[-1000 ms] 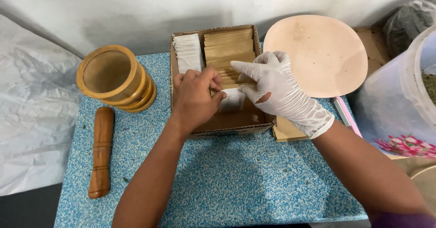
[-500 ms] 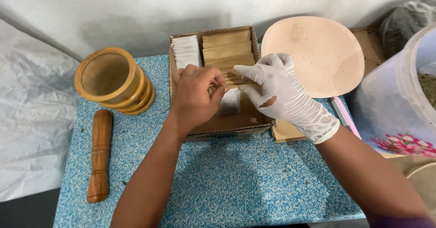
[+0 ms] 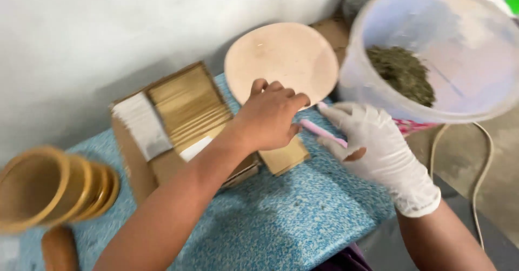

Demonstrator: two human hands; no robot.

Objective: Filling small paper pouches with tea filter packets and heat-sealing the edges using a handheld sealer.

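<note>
Moved: both hands have left the cardboard box (image 3: pixel 162 141) where they were half a second ago and shifted to its right; the view has also swung right, so the tub now fills the upper right corner.
Left hand (image 3: pixel 267 117): bare, knuckles up, fingers curled loosely and resting at the near edge of the round dish (image 3: pixel 281 60); whether it grips anything I cannot tell, the palm is hidden.
Right hand (image 3: pixel 373 146): in a white glove, fingers partly bent around a thin pink stick (image 3: pixel 321 130), which lies slanted between the two hands; it looks pinched, though the grip is blurred.
Pink stick: just beside the dish's near rim, above the right edge of the tabletop (image 3: pixel 292 217).
Cardboard box: open, holding rows of tan packets (image 3: pixel 189 106) and a stack of white ones (image 3: pixel 143 125); the left forearm crosses its near corner.
Loose tan packet (image 3: pixel 284 157): flat on the tabletop, under the left wrist.
Tub (image 3: pixel 432 49): translucent plastic, with dried green-brown flakes (image 3: pixel 403 71) inside, right of the dish.
Wooden mortar (image 3: pixel 48 187): far left, well apart from the hands.
Wooden pestle (image 3: pixel 57 249): lies just below the mortar at the frame's edge.
</note>
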